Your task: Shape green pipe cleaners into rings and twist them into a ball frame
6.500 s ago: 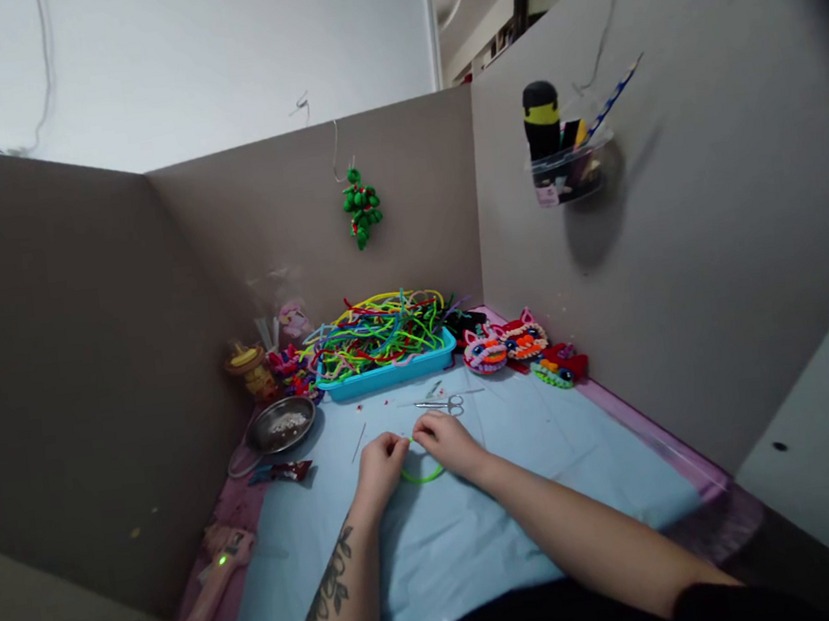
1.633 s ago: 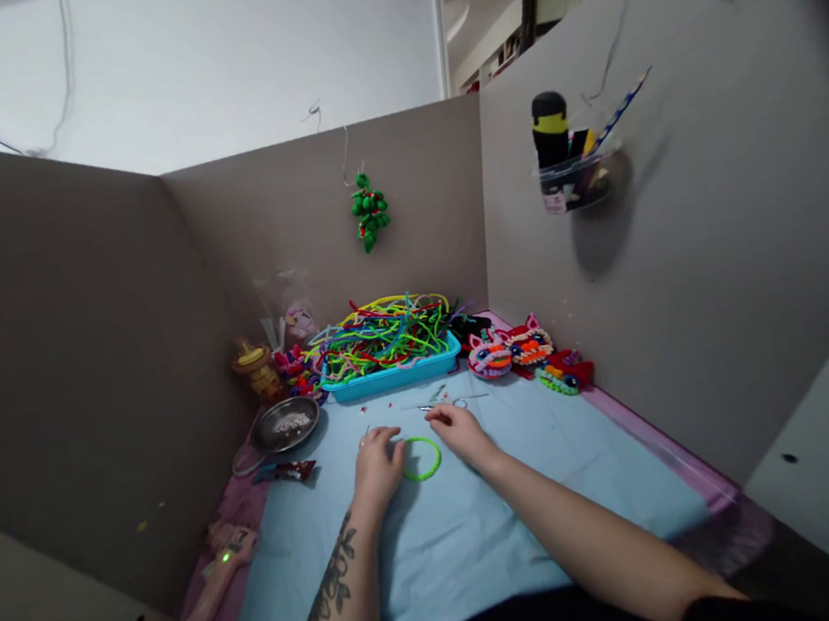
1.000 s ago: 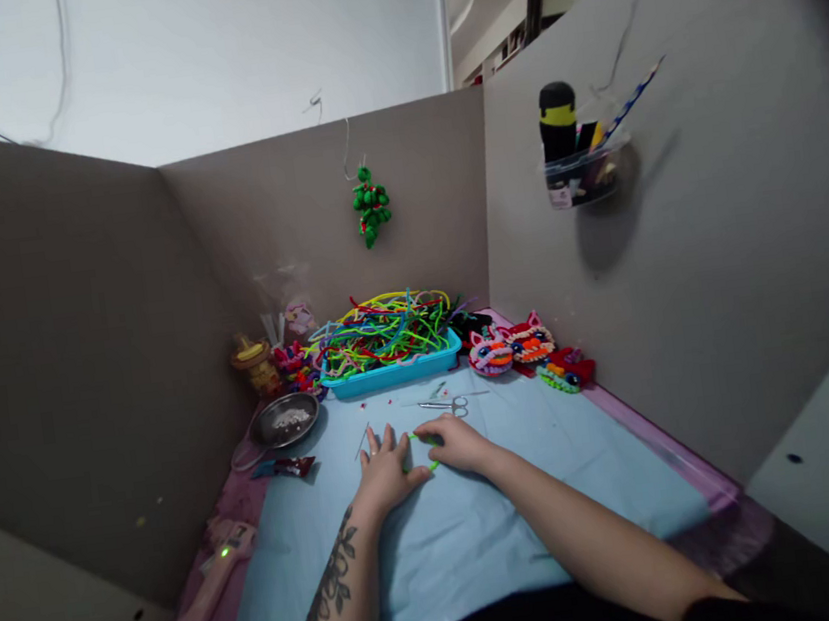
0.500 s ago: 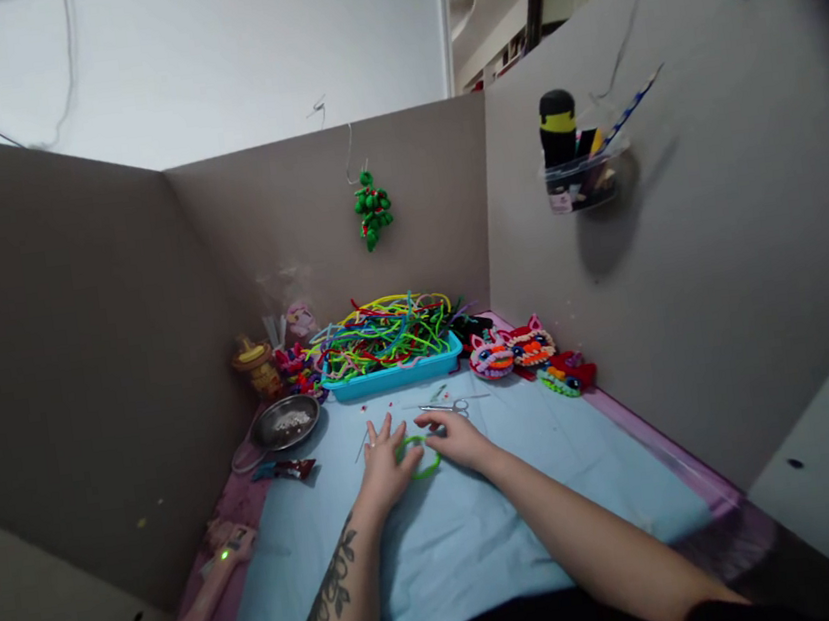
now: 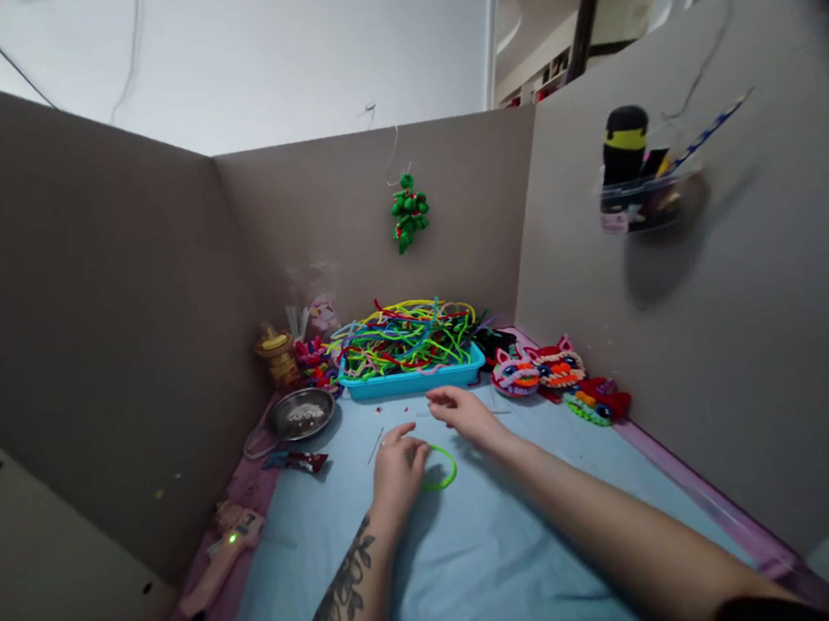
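Note:
Close to the middle of the blue cloth, my left hand [image 5: 401, 465] pinches the edge of a bright green pipe cleaner ring [image 5: 445, 481] between thumb and fingers. The ring sticks out to the right of the hand, near the cloth. Farther up, my right hand [image 5: 467, 417] reaches over the cloth with bent fingers and a small gap between thumb and fingers; nothing shows in that gap. It covers the spot where the scissors lay, so they are hidden. A thin dark stick [image 5: 376, 445] lies left of my left hand.
Behind the hands stands a blue tray [image 5: 415, 382] heaped with colourful pipe cleaners [image 5: 410, 336]. A metal dish [image 5: 301, 415] and a pink glue gun [image 5: 223, 564] are on the left. Fuzzy figures [image 5: 561, 365] sit at right. Grey panels enclose three sides; a clear cup [image 5: 639, 204] hangs on one.
My left hand has closed from spread fingers to a pinch on the green ring. My right hand has left the ring and moved forward over the scissors. The camera view has shifted.

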### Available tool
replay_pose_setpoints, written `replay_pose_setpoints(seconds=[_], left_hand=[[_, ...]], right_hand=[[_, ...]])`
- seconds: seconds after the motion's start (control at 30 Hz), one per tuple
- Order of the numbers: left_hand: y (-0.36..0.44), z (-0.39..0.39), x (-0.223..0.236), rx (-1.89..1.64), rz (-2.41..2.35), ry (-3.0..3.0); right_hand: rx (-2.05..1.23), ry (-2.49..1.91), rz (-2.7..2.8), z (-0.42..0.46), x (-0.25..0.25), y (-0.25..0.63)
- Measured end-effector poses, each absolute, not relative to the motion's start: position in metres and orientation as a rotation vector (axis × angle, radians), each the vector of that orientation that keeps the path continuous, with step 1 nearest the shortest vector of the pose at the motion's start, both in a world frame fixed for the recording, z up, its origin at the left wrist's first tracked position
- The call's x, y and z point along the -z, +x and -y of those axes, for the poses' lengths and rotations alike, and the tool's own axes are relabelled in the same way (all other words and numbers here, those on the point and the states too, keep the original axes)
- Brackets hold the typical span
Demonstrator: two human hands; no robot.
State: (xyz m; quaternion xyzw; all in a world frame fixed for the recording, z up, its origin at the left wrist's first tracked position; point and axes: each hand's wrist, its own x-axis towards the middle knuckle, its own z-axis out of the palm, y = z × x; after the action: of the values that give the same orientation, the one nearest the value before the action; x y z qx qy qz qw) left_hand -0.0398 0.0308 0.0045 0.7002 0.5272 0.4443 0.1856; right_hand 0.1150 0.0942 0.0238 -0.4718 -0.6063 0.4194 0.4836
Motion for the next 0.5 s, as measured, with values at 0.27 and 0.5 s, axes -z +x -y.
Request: replay_pose_setpoints(seconds=[0.27,0.5], left_hand=[[-0.034,-0.025,0.0,-1.031,-1.443,1.972],[-0.032,-0.022,-0.003,-1.078,-1.372,2.104]], right_hand=[[-0.403,-1.378,1.88,-0.178,-0.068,0.082],[0.03,-1.627,1.922,-0.229,-0.07,0.075]])
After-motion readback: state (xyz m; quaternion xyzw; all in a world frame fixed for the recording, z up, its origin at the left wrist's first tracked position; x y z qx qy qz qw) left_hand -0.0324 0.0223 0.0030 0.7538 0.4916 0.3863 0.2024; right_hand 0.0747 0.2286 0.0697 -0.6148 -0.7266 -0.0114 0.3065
